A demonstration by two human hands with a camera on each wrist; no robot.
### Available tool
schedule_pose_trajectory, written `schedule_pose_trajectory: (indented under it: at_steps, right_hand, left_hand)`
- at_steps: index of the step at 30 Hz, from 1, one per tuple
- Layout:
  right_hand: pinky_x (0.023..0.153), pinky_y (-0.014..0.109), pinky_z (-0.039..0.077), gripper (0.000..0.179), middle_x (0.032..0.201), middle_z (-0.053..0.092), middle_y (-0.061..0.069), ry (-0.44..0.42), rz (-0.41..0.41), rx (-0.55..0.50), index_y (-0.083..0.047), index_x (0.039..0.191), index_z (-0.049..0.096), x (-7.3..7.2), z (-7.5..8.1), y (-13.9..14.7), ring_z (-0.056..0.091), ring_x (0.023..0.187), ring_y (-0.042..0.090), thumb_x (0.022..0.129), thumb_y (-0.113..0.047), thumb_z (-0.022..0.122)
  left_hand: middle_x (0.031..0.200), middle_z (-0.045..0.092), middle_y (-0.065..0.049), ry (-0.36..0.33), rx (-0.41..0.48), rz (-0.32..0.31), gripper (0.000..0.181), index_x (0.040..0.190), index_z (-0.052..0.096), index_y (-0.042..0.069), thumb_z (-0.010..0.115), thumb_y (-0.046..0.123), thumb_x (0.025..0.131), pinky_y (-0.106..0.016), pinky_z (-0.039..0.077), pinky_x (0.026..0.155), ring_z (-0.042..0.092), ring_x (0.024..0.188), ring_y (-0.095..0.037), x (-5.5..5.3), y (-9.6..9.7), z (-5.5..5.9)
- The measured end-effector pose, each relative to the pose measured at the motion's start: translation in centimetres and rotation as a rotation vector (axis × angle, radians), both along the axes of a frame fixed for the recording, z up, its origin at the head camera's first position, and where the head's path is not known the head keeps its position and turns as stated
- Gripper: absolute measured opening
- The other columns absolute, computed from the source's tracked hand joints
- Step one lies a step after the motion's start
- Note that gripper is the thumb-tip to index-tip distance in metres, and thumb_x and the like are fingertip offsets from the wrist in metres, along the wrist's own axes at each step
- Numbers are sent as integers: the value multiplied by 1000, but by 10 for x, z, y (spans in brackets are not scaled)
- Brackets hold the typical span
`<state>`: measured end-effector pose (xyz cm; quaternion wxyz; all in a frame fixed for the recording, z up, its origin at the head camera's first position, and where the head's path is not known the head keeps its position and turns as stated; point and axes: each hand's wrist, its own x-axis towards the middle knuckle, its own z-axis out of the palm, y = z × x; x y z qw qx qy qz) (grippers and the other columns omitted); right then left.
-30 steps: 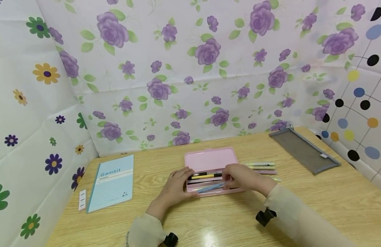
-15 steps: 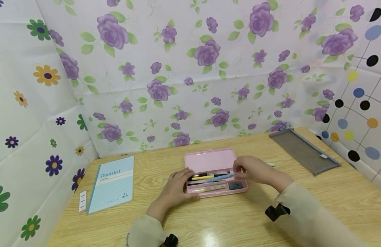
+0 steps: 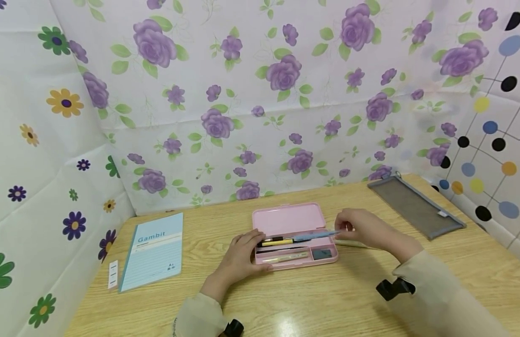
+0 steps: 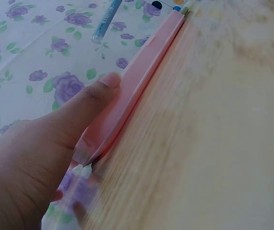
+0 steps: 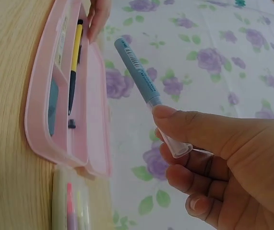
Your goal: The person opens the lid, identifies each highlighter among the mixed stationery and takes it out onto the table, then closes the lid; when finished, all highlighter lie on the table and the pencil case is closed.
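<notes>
A pink pencil case (image 3: 289, 219) lies with its lid back on the table. My left hand (image 3: 240, 253) holds its left end; in the left wrist view the thumb (image 4: 110, 80) presses the front wall. My right hand (image 3: 371, 232), just right of the case, pinches a light blue pen (image 5: 137, 72) by its clear end between thumb and fingers. This pen is raised over the back of the case, pointing left. Inside the case are a yellow and black pen (image 3: 278, 242), a pale pen (image 3: 285, 257) and a dark eraser (image 3: 321, 253) in its own compartment.
Several highlighters (image 5: 74, 206) lie right of the case, partly hidden under my right hand in the head view. A blue notebook (image 3: 152, 250) and a small white strip (image 3: 113, 274) are at left. A grey mesh pouch (image 3: 415, 203) lies back right. Floral cloth hangs behind.
My right hand has lifted the blue pen from the case's front compartment, moving it back and to the right. The eraser has come into view. My left hand has stayed in place.
</notes>
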<state>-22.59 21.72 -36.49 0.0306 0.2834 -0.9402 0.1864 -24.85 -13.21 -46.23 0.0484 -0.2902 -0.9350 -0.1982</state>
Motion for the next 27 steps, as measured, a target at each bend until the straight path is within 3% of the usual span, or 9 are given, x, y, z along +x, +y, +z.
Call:
schedule_pose_trajectory:
  at_steps: [15, 27]
  right_hand:
    - [58, 20, 39, 12, 76, 53, -10, 6, -116, -76, -21, 83, 62, 11, -13, 38, 42, 66, 0, 84, -21, 74]
    - [58, 20, 41, 12, 77, 55, -13, 26, -155, -104, -22, 82, 62, 23, -37, 66, 44, 68, -5, 83, -19, 74]
  left_hand:
    - [151, 43, -6, -5, 3, -10, 86, 143, 46, 15, 71, 61, 75, -51, 30, 115, 39, 140, -25, 2, -1, 3]
    - [152, 41, -5, -10, -12, -9, 87, 144, 45, 17, 69, 65, 75, -50, 29, 116, 38, 141, -24, 3, -1, 4]
